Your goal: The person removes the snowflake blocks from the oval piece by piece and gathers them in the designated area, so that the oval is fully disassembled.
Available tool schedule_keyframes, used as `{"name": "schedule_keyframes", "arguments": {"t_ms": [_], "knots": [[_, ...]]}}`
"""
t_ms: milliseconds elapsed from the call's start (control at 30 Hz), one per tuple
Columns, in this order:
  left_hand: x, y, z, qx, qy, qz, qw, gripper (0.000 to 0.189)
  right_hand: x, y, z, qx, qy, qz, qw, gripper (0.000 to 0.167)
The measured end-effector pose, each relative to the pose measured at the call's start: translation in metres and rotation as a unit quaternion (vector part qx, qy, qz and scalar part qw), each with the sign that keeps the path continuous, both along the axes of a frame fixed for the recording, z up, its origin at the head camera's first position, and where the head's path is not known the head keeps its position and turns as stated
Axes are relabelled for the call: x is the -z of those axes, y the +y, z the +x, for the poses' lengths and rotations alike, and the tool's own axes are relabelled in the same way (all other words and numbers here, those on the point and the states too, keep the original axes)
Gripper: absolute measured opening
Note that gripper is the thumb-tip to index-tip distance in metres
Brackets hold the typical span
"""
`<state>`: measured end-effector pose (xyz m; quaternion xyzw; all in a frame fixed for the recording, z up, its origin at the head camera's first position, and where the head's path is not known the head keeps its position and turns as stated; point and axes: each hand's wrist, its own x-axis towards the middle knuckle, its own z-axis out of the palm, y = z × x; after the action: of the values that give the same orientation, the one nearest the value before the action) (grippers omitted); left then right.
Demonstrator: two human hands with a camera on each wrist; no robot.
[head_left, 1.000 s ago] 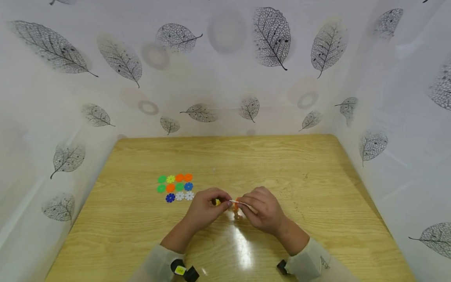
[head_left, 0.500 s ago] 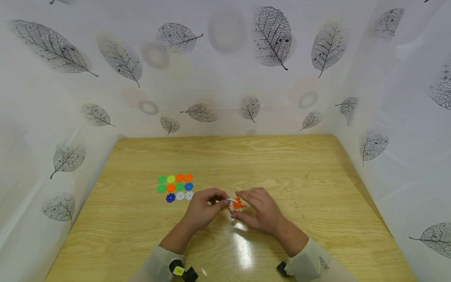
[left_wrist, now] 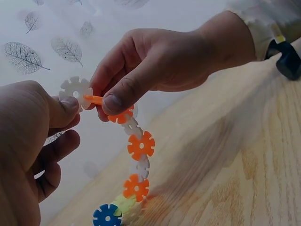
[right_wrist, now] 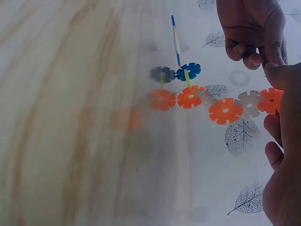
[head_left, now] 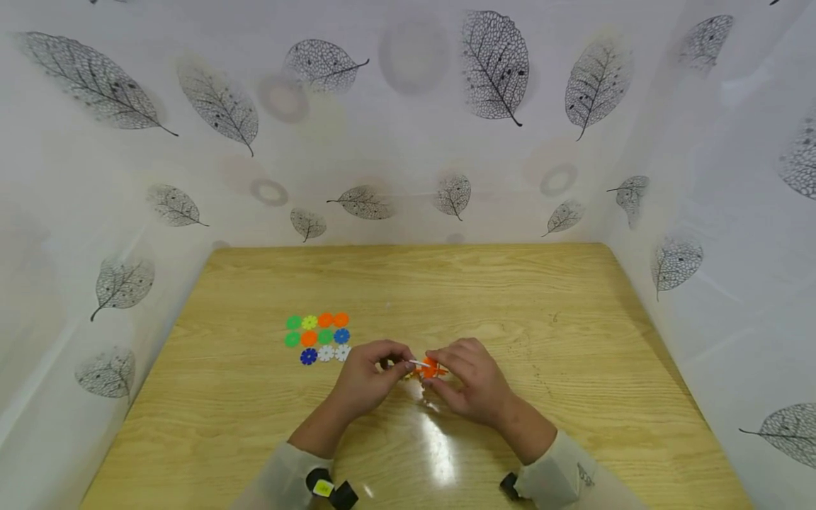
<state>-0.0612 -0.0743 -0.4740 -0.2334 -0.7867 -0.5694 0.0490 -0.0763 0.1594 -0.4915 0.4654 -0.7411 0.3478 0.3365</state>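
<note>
Between thumb and fingers my left hand [head_left: 375, 375] pinches a white notched flower disc [left_wrist: 73, 88], seen edge-on in the head view. My right hand [head_left: 474, 375] faces it and pinches an orange disc [left_wrist: 95, 100] whose edge meets the white one. From the right hand a linked chain of discs hangs down in the left wrist view: orange [left_wrist: 141, 145] and white ones alternate, then come a yellow-green disc [left_wrist: 125, 205] and a blue disc [left_wrist: 107, 216]. In the right wrist view the chain's lower end reaches close to the table, and fingers hide its upper end.
Several loose flower discs lie in rows left of the hands, among them a green disc [head_left: 294, 322], a dark blue disc [head_left: 309, 356] and a white disc [head_left: 326, 353]. The wooden table [head_left: 510, 297] is bordered by a leaf-printed curtain [head_left: 408, 142].
The right fingers let go of the white disc's edge, spread apart, then came together on the orange disc. The chain swung below the hands; the left hand kept its pinch.
</note>
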Motion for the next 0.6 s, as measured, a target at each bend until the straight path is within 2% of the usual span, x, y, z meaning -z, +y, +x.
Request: {"name": "schedule_keyframes", "arguments": {"t_ms": [233,433,600], "knots": [[-0.0001,0.0004,-0.0009,-0.011,0.038,-0.017,0.9991,0.009,-0.0023,-0.0023,0.0009,0.003,0.008,-0.006,0.9999,0.034],[-0.0014,0.0005,0.0004,-0.02,0.039,-0.007,0.999,0.01,-0.0041,-0.0045,0.0017,0.001,0.007,-0.015,0.9999,0.033],[-0.0013,0.0011,0.0018,-0.039,0.032,0.003,0.9987,0.013,-0.0065,-0.0063,0.0014,0.001,0.002,-0.016,0.9999,0.033]]}}
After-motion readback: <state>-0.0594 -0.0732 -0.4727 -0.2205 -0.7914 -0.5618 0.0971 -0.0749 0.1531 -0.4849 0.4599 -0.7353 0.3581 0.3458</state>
